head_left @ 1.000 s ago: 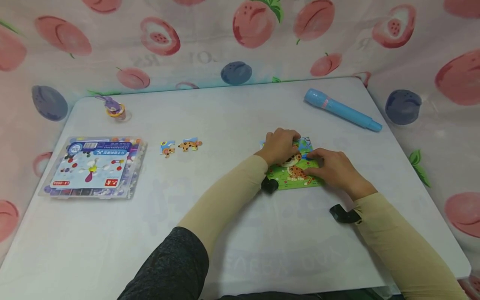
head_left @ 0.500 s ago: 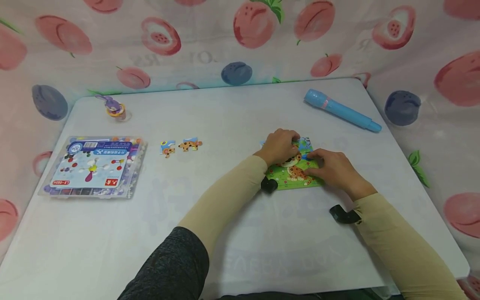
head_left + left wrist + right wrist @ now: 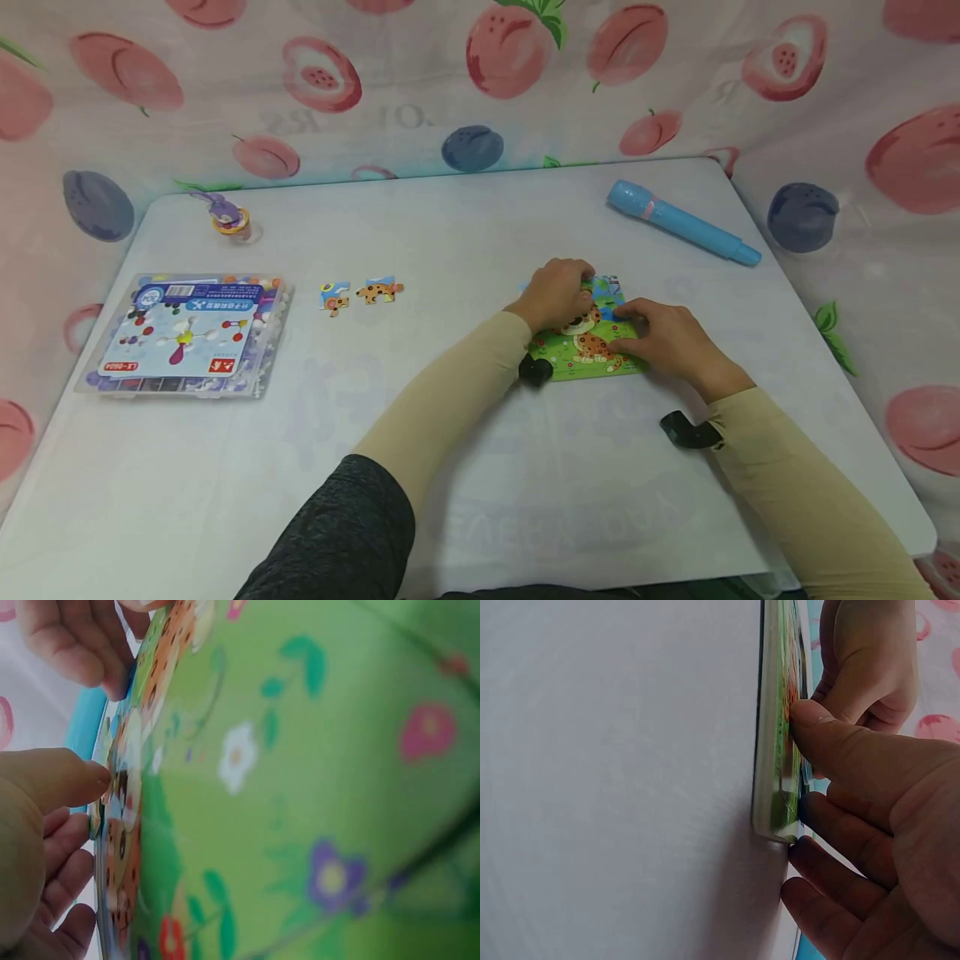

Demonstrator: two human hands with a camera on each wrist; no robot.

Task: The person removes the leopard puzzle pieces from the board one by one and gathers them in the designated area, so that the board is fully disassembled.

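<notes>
A jigsaw puzzle [image 3: 596, 367] with a spotted cartoon animal on green grass lies right of the table's middle. Over its upper left part, my left hand [image 3: 557, 293] pinches a small puzzle piece [image 3: 97, 819], its thumb right at the picture's surface in the left wrist view. Most of that piece is hidden by the fingers. My right hand [image 3: 666, 335] rests at the puzzle's right side, thumb on the picture and fingers loosely spread along the edge. Two loose puzzle pieces, one with a sunflower [image 3: 334, 298] and one spotted [image 3: 380, 289], lie off to the left.
A clear plastic box [image 3: 183, 333] with a printed label stands at the left. Behind it is a small purple rabbit figure [image 3: 225, 215]. A blue tube-shaped object [image 3: 684, 223] lies at the back right of the white table [image 3: 337, 517]. A fruit-print cloth [image 3: 390, 67] hangs behind.
The left hand has shifted very slightly left over the puzzle. The right hand and the loose pieces stay where they were.
</notes>
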